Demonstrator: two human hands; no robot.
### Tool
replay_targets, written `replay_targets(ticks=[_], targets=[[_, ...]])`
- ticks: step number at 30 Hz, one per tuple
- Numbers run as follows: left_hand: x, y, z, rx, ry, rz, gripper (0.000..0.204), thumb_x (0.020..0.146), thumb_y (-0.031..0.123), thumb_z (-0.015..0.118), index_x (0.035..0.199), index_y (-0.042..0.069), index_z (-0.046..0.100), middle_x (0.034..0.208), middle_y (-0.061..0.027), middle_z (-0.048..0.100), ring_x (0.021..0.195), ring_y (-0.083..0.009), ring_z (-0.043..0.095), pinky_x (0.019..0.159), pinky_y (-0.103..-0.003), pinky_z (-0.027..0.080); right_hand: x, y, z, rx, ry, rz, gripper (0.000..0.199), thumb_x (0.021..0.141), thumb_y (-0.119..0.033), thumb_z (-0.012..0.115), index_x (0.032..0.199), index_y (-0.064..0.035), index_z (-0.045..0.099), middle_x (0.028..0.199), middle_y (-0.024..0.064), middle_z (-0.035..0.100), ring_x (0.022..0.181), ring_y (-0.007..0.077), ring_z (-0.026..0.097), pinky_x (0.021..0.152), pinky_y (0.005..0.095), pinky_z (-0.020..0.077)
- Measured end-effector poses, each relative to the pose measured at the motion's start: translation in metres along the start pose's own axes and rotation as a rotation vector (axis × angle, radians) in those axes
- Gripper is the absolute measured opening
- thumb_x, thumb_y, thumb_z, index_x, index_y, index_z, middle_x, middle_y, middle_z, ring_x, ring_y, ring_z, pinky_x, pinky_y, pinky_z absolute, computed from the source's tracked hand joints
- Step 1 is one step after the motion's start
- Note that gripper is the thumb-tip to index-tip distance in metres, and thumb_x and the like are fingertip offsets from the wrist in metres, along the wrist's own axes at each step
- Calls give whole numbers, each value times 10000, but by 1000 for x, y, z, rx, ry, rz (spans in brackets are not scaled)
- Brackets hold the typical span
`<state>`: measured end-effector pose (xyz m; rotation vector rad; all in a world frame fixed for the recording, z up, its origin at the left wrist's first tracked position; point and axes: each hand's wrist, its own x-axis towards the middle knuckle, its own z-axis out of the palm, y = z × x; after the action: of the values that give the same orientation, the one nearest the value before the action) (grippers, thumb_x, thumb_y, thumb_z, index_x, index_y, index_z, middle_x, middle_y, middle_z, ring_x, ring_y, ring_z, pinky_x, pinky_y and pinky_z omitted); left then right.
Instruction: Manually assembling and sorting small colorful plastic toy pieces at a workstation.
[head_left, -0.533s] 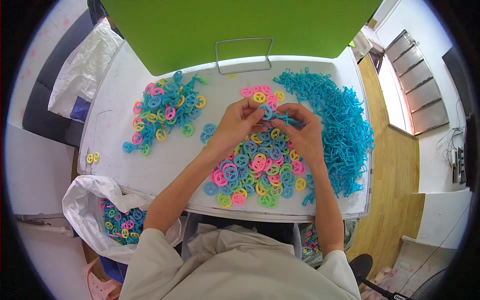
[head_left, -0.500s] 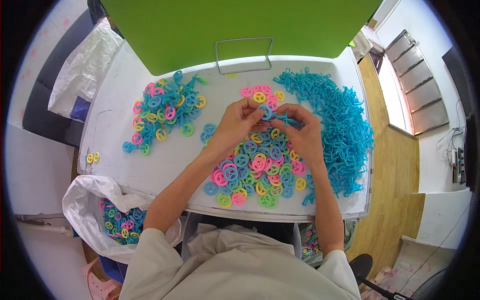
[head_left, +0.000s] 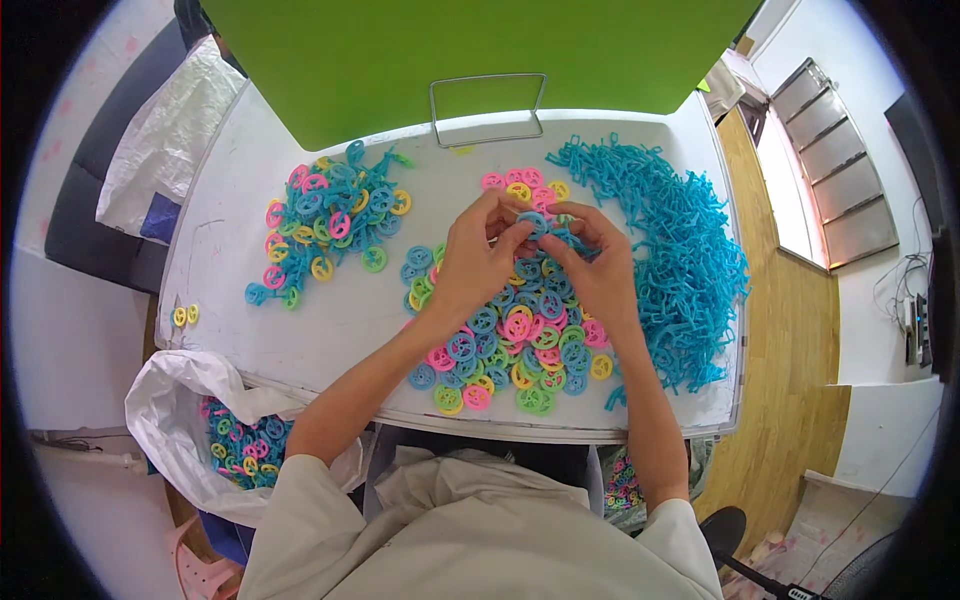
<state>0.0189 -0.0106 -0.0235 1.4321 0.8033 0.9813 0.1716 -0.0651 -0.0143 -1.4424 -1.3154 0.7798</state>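
My left hand (head_left: 478,262) and right hand (head_left: 598,272) meet fingertip to fingertip over the middle heap, pinched narrow on one small blue ring (head_left: 533,222) held just above the pile of rings (head_left: 515,335). Compared with half a second back, almost nothing has shifted: both hands sit in the same spot, with the same piece between them, so I judge I am still working this one ring rather than picking up a new one. Whether a blue stick is already pushed into it I cannot tell, since my fingers cover most of it. To my right lies the heap of blue sticks (head_left: 680,250), touching the ring pile's edge; to my left, well apart, the mixed cluster (head_left: 330,220) of rings with blue parts. All rest on the white surface (head_left: 300,330). The wire handle (head_left: 487,108) stands at the far edge. The white bag (head_left: 180,410) by my left elbow holds more coloured pieces, partly hidden by its folds.
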Motion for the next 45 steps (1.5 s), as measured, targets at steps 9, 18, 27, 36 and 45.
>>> replay_targets(ticks=[9,18,27,36,45], targets=[[-3,3,1,-159,1,-50,218,933,60,547,1123,-38,589,974,-121,651,862,-166,660,757,-270,565,-3,-2,7,-27,142,66,159,829,-95,697,947,12,696,810,16,655,738,45,533,629,208,413],[-6,5,5,-276,52,-73,192,936,72,543,1069,-58,591,946,-118,656,851,-175,668,767,-265,560,-2,2,11,66,154,52,172,851,-123,680,942,22,700,791,3,653,717,50,521,635,209,413],[-12,-2,18,-101,186,74,145,918,27,550,1016,-72,590,880,-110,658,804,-156,667,711,-251,544,-8,3,21,126,265,41,196,862,-150,683,947,25,701,780,-9,653,694,29,507,590,192,399],[-13,-5,16,-126,172,56,122,936,50,541,984,-60,561,926,-112,640,835,-152,657,751,-266,564,-9,0,24,-84,333,-49,161,827,-115,709,931,7,696,730,-2,642,665,28,522,556,199,400],[-3,9,6,-167,57,22,158,908,58,572,1037,-30,593,923,-109,661,841,-144,656,731,-248,526,-3,4,14,68,166,-107,183,813,-62,706,988,-25,666,864,10,650,729,42,559,610,188,433]])
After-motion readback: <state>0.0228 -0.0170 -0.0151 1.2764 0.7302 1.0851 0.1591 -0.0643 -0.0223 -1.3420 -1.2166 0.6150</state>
